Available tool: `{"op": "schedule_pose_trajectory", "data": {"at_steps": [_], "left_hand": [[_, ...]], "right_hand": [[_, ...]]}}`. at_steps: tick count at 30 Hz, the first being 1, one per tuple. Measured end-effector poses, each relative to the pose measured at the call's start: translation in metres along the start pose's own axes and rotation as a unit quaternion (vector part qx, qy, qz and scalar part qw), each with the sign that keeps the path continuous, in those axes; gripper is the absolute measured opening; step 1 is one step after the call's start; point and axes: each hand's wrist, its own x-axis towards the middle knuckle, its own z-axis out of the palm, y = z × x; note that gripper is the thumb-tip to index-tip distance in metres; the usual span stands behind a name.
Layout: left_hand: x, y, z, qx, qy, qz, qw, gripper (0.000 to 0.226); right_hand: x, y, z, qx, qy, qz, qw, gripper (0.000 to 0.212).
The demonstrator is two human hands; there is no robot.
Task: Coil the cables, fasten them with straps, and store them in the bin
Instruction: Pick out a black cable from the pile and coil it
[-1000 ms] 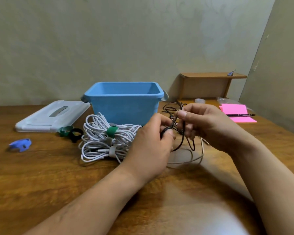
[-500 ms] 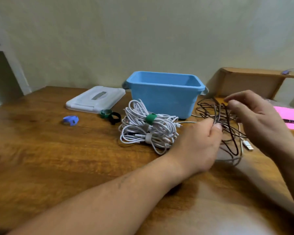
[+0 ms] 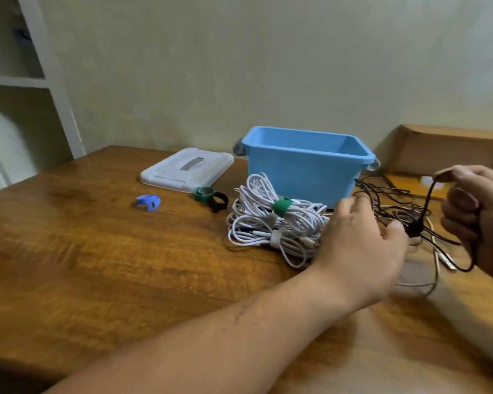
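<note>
Fingers, right hand (image 3: 480,223): curled inward. Thumb and forefinger pinch a thin black cable (image 3: 427,203) at the top of a loop, and the loop hangs down past the other curled fingers.

Fingers, left hand (image 3: 362,245): bent forward into the tangle of the same black cable, with the thumb tip just beside a dark knot where the strands cross. The back of the hand hides the fingertips, so I cannot tell whether they pinch the cable or only touch it.

Black cable, remainder: loose, uncoiled strands on the brown wooden table (image 3: 97,265), between the two hands and just right of the bin. A pale cable with a silver plug (image 3: 447,261) lies among them.

Rectangular blue plastic bin (image 3: 305,177): upright and uncovered, at the far side of the table. Only its upper inner walls show from where I stand; the floor is hidden.

Flat white plastic lid with a grey handle (image 3: 187,169): on the table, left of the bin.

Bundle of white cables (image 3: 256,223): coiled, just in front of the bin, bound by a green strap (image 3: 281,206) and a white strap (image 3: 275,239).

Loose straps: a green strap roll (image 3: 204,193) and a black strap roll (image 3: 220,201) touch each other between lid and bundle. A blue strap (image 3: 148,201) lies apart to their left.

Lettering: nothing sharp enough to read.
</note>
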Motion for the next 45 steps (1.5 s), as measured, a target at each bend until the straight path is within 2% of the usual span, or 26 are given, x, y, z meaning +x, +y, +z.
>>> {"op": "schedule_pose_trajectory", "data": {"at_steps": [4,8,10,11,14,16,19,22,24,26,29,32,36,38,42,45], "left_hand": [[-0.009,0.008,-0.001,0.087,0.028,0.058,0.994,0.056],[-0.011,0.010,-0.002,0.075,0.118,0.128,0.982,0.058],[-0.009,0.010,-0.004,0.014,0.149,0.161,0.976,0.057],[-0.008,0.009,-0.004,-0.026,0.140,0.163,0.976,0.056],[-0.005,0.010,-0.005,-0.118,0.056,0.120,0.984,0.052],[-0.002,0.009,-0.006,-0.149,0.028,0.106,0.983,0.039],[0.004,0.011,-0.013,-0.218,0.037,0.074,0.972,0.017],[0.009,0.018,-0.028,-0.395,0.094,0.026,0.914,0.017],[0.010,0.019,-0.037,-0.462,0.125,0.013,0.878,0.012],[0.008,0.018,-0.035,-0.444,0.115,0.015,0.888,0.007],[0.004,0.016,-0.023,-0.330,0.059,0.033,0.942,0.025],[0.003,0.011,-0.015,-0.245,0.054,0.061,0.966,0.026],[0.004,0.011,-0.012,-0.223,0.099,0.088,0.966,0.026],[0.007,0.010,-0.010,-0.223,0.117,0.099,0.963,0.032],[0.010,0.007,-0.010,-0.231,0.149,0.101,0.956,0.028],[0.011,0.009,-0.018,-0.250,0.216,0.105,0.938,0.032]], "right_hand": [[-0.007,-0.007,0.013,0.026,-0.034,-0.003,0.999,0.017],[-0.013,-0.014,0.020,0.050,-0.047,0.012,0.998,0.016],[-0.017,-0.015,0.023,0.048,-0.048,0.011,0.998,0.017],[-0.019,-0.016,0.026,0.046,-0.047,0.009,0.998,0.018],[-0.026,-0.021,0.031,0.016,-0.051,-0.004,0.999,0.021],[-0.029,-0.023,0.034,-0.024,-0.056,-0.006,0.998,0.023],[-0.031,-0.025,0.035,-0.036,-0.065,0.010,0.997,0.026],[-0.030,-0.026,0.033,-0.037,-0.089,0.034,0.995,0.021],[-0.031,-0.024,0.033,-0.062,-0.107,0.027,0.992,0.021],[-0.033,-0.020,0.040,-0.084,-0.115,-0.002,0.990,0.018],[-0.038,-0.016,0.053,-0.070,-0.129,-0.043,0.988,0.021],[-0.042,-0.015,0.061,-0.066,-0.141,-0.061,0.986,0.017],[-0.046,-0.017,0.068,-0.099,-0.133,-0.082,0.983,0.006],[-0.047,-0.016,0.071,-0.126,-0.127,-0.092,0.979,0.006],[-0.048,-0.014,0.072,-0.143,-0.132,-0.092,0.976,0.007],[-0.045,-0.011,0.067,-0.228,-0.148,-0.095,0.958,0.012]]}}
